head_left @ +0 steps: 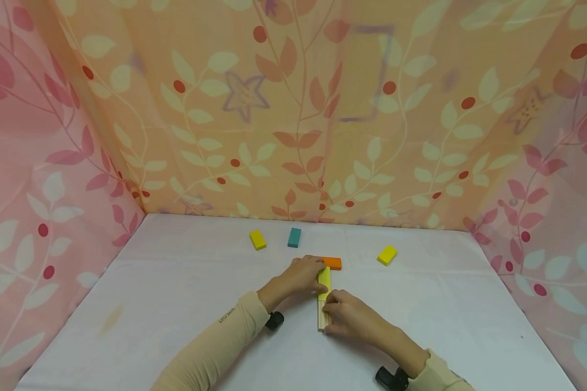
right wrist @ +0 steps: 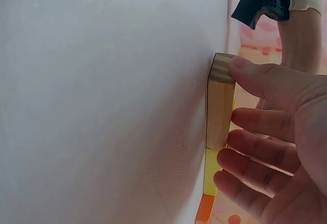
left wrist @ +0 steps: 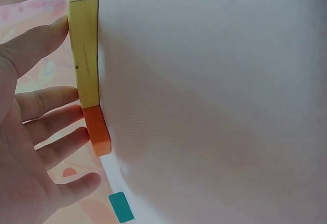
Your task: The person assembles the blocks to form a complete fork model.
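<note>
A yellow block (head_left: 325,282) and a plain wooden block (head_left: 324,315) lie end to end in a line on the white tabletop. Across the far end of the line is an orange block (head_left: 331,263). My left hand (head_left: 300,274) touches the yellow block with thumb and index finger, while other fingertips reach the orange block (left wrist: 97,132). My right hand (head_left: 354,315) is at the wooden block (right wrist: 218,114); its thumb touches the near end and its extended fingers lie along one side. The far sides of the blocks are partly hidden by the hands.
Farther back lie a yellow block (head_left: 257,239), a teal block (head_left: 294,237) and, to the right, another yellow block (head_left: 386,254). Patterned cloth walls (head_left: 293,136) border the white table (head_left: 151,282). Each wrist carries a black camera.
</note>
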### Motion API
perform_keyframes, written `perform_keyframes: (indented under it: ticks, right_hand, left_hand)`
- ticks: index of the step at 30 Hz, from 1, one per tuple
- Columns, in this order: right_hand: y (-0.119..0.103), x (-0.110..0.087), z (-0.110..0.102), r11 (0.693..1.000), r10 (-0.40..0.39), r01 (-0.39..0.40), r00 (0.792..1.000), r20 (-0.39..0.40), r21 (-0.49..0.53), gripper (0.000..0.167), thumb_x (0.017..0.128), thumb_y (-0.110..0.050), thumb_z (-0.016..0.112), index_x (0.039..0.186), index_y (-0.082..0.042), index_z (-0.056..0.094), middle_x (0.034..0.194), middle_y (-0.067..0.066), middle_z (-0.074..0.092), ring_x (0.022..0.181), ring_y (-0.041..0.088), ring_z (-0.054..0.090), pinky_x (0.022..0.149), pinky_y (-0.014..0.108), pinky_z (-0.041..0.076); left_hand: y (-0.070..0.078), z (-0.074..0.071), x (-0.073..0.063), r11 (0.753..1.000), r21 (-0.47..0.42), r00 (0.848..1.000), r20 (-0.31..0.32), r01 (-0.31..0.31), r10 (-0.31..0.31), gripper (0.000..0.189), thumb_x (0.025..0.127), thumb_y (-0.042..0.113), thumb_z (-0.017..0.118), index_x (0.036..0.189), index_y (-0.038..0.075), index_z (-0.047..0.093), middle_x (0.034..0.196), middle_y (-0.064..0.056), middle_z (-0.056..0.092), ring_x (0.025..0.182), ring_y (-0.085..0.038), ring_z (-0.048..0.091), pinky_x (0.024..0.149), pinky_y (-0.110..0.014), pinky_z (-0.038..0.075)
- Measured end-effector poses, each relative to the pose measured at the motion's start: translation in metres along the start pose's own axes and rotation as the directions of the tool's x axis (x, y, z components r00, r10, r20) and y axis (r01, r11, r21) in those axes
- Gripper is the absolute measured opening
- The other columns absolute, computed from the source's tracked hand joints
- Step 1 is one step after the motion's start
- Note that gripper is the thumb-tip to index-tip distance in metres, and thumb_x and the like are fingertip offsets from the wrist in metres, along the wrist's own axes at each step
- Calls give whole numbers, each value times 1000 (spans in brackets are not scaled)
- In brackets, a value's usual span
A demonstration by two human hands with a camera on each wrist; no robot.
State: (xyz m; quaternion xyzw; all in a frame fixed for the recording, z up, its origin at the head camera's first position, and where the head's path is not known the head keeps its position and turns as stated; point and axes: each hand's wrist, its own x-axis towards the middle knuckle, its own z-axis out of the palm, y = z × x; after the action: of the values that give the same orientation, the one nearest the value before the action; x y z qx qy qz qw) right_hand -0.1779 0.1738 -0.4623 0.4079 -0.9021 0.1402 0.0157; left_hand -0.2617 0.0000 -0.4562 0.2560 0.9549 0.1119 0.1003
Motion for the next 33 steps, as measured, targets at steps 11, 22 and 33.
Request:
perform_keyframes:
  ticks: [11,22,33]
  right_hand:
    - [-1,-2,2,1000,13,-13,1000,-9,-21,38,80,-33,79,106,-6,73,106,0,62,95,9,56,79,21,52]
    - [0,-2,2,1000,11,-11,1000,-20,-23,37,81,-34,78,106,-7,73,106,-1,62,95,9,56,79,21,52]
    - [0,-3,1,1000,3,-3,1000,-26,-18,36,82,-31,78,106,-6,73,107,0,62,96,10,57,80,22,52]
  left_hand:
    - [-1,2,0,1000,27,1000,7,3,-3,61,84,50,72,133,16,59,145,-1,52,136,-22,44,110,-48,38]
    - [0,1,-2,1000,-11,1000,1,-1,1,59,84,47,72,133,16,58,145,0,52,136,-20,44,112,-51,35]
    - [1,1,-5,1000,12,999,-18,-29,29,53,86,46,71,127,14,62,141,-2,54,134,-19,45,114,-52,34]
